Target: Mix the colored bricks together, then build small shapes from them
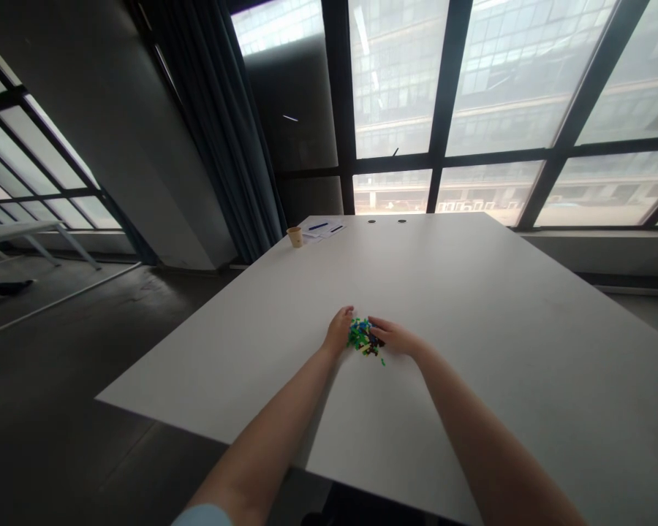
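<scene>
Small colourful pieces (360, 337) heaped inward from the near edge of a white surface (224, 351), between half-curled left hand (338, 330) and loosely bent right hand (398, 338); cannot tell if either grips any; probably light, stiff, best pinched singly by their sides

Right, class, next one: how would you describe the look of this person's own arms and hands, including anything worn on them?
The left hand and right hand wear no gloves, and no watch or bracelet shows at either wrist. Both forearms are bare. A pale blue sleeve edges into view on the left arm; none shows on the right.
</scene>
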`<control>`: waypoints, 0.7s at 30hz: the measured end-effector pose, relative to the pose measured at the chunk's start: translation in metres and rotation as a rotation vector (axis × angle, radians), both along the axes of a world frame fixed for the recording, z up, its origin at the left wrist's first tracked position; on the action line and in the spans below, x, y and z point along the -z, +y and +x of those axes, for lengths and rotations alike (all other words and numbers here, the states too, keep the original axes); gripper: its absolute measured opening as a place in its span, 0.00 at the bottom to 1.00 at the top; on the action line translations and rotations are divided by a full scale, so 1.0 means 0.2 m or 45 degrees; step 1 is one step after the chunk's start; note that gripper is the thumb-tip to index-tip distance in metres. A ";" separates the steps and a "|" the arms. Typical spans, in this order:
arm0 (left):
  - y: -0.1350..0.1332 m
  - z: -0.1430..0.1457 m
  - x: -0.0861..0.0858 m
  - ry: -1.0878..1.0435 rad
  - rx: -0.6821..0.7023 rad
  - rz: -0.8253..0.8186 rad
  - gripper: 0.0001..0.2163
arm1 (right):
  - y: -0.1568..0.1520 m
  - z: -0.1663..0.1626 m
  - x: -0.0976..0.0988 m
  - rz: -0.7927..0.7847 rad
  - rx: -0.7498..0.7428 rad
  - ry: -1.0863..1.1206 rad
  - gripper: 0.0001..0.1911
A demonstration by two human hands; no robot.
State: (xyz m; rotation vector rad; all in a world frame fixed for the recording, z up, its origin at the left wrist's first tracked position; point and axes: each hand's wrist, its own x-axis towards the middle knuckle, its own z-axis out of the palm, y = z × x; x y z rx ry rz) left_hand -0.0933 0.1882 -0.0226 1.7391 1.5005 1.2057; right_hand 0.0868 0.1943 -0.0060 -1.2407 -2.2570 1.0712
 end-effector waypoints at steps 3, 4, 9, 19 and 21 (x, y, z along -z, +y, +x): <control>-0.10 -0.03 -0.01 0.477 0.163 -0.106 0.37 | -0.06 0.10 0.01 -0.015 -0.069 -0.123 0.56; -0.13 -0.03 -0.01 0.646 0.217 -0.118 0.43 | -0.08 0.13 0.01 0.022 -0.079 -0.207 0.64; -0.20 -0.01 -0.03 1.068 0.286 -0.137 0.50 | -0.16 0.14 0.06 0.280 -0.022 -0.374 0.60; -0.08 0.09 0.02 0.927 0.147 -0.057 0.26 | -0.02 -0.04 0.10 0.446 -0.023 -0.223 0.34; -0.07 0.08 0.03 0.787 0.069 -0.033 0.25 | 0.00 -0.04 0.11 0.433 0.047 -0.104 0.33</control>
